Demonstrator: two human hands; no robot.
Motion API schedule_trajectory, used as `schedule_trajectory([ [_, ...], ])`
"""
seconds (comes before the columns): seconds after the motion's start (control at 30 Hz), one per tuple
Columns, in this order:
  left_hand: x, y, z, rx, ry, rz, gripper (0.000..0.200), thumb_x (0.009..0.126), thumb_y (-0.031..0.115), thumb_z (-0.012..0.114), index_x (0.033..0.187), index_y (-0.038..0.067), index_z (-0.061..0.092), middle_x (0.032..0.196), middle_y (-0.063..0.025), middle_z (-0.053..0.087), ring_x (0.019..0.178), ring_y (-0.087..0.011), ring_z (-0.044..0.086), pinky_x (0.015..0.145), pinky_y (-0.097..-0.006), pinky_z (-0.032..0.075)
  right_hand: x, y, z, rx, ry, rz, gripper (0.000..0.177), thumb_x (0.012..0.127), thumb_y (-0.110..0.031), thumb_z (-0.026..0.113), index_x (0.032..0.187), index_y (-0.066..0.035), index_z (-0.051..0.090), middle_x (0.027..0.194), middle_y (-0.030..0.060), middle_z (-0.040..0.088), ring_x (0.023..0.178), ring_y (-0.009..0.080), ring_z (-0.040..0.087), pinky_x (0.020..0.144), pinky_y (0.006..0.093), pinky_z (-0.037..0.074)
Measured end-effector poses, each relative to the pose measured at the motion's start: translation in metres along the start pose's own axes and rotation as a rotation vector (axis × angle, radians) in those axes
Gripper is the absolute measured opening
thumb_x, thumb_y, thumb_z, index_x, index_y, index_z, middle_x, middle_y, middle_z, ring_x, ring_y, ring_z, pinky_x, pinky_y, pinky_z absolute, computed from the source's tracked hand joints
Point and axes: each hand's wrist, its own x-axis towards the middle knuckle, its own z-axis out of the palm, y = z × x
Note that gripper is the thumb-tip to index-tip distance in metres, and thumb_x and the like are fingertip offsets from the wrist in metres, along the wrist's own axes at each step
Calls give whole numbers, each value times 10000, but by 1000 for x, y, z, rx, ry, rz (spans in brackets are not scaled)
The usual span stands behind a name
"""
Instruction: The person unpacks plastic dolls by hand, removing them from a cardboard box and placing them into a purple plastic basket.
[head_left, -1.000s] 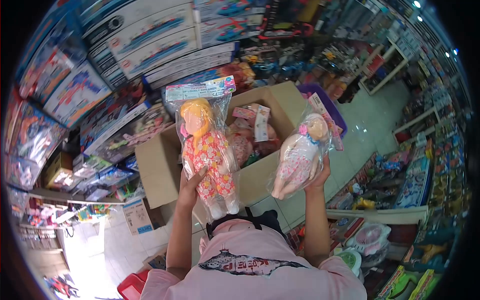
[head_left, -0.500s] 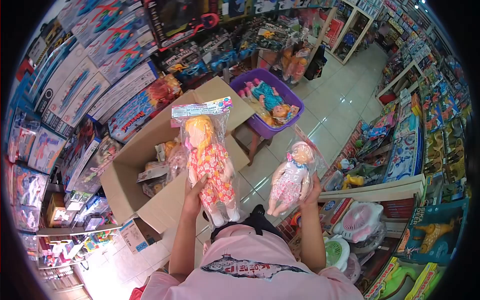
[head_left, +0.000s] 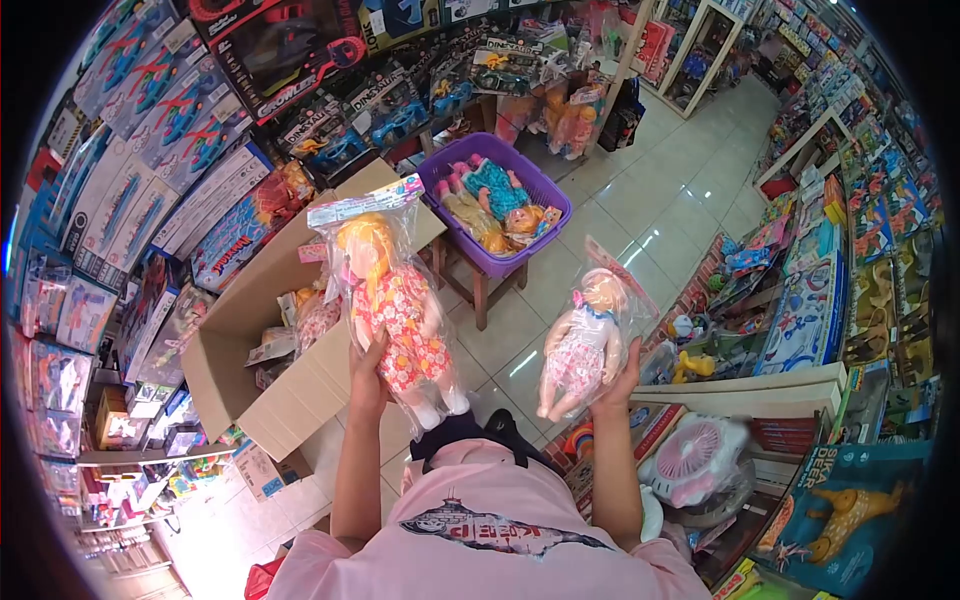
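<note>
My left hand [head_left: 369, 372] grips a doll in a flowered orange-red outfit [head_left: 398, 318], sealed in a clear bag with a printed header. Its hair is yellow and its white feet point down toward me. In my right hand [head_left: 618, 385] is a smaller bagged doll [head_left: 583, 345] with a white top and pink patterned bottoms, held by the side of its bag. Both dolls are up in front of my body, apart from each other. Behind the left one stands an open cardboard box [head_left: 300, 395] with more bagged dolls [head_left: 300, 318] inside.
A purple basket [head_left: 497, 264] of dolls rests on a wooden stool [head_left: 481, 295]. Shelves of boxed toys [head_left: 170, 200] line the left. To the right are a low shelf [head_left: 745, 388], a bagged pink fan [head_left: 690, 460] and a deer toy box [head_left: 850, 510]. Tiled floor [head_left: 655, 215] runs between.
My view has turned slightly, so the box and basket sit further left. The left doll now tilts more to the left; both dolls stay in my hands.
</note>
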Motion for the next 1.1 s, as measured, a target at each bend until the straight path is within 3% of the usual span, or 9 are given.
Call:
schedule_trajectory([
  [0.2,48,-8,-1,-42,13,17,582,963,124,585,1463,-25,327,1348,-149,546,1217,-224,571,1034,-384,465,45,-3,-11,4,44,22,710,990,-593,416,1424,-32,437,1339,165,568,1236,302,561,1054,464,441],
  [0.57,175,0,22,-20,163,133,515,980,84,564,1441,-36,368,1343,-126,541,1203,-191,564,1020,-358,459,198,0,55,-707,132,65,493,948,-274,642,1342,-10,506,1234,83,609,1151,187,586,986,329,454],
  [0.73,209,3,23,-119,239,125,504,991,104,562,1436,-28,365,1333,-123,547,1185,-192,576,998,-366,478,257,30,71,-953,99,48,457,931,-244,656,1306,-9,540,1194,72,621,1091,165,590,958,312,449],
  [0.83,217,6,20,-115,287,89,510,993,109,561,1441,-25,357,1335,-129,547,1191,-195,575,998,-367,482,291,51,75,-1001,-54,219,460,911,-217,671,1299,-4,544,1193,85,619,1105,177,576,967,320,438],
  [0.93,222,-1,14,-128,363,106,516,990,108,568,1442,-23,357,1340,-131,545,1195,-196,575,1001,-370,483,336,79,75,-1182,-154,165,490,907,-221,671,1313,13,526,1187,97,625,1111,187,572,972,328,434],
  [0.97,224,-6,11,-145,360,108,532,985,106,573,1450,-21,347,1345,-132,541,1200,-197,573,1007,-370,481,356,91,67,-1300,-187,89,575,890,-265,688,1340,32,491,1270,176,571,1176,277,551,1003,374,424],
  [1.0,224,-9,10,-162,359,110,549,980,103,579,1457,-19,336,1351,-134,538,1204,-199,571,1012,-370,479,369,100,69,-1306,-208,107,575,890,-265,688,1340,32,491,1270,176,571,1176,277,551,1003,374,424],
  [1.07,223,-11,18,-164,424,140,558,977,101,582,1461,-19,332,1358,-132,533,1209,-200,568,1016,-368,476,393,118,76,-1934,-284,-328,641,883,-313,695,1377,26,470,1270,219,530,1185,385,524,1040,413,406],
  [1.1,223,-13,22,-162,464,162,568,973,99,585,1465,-19,327,1365,-130,529,1214,-202,566,1019,-365,474,406,124,78,-1881,-400,-298,784,809,-325,744,1422,31,409,1343,301,392,1247,492,412,1057,506,368],
])
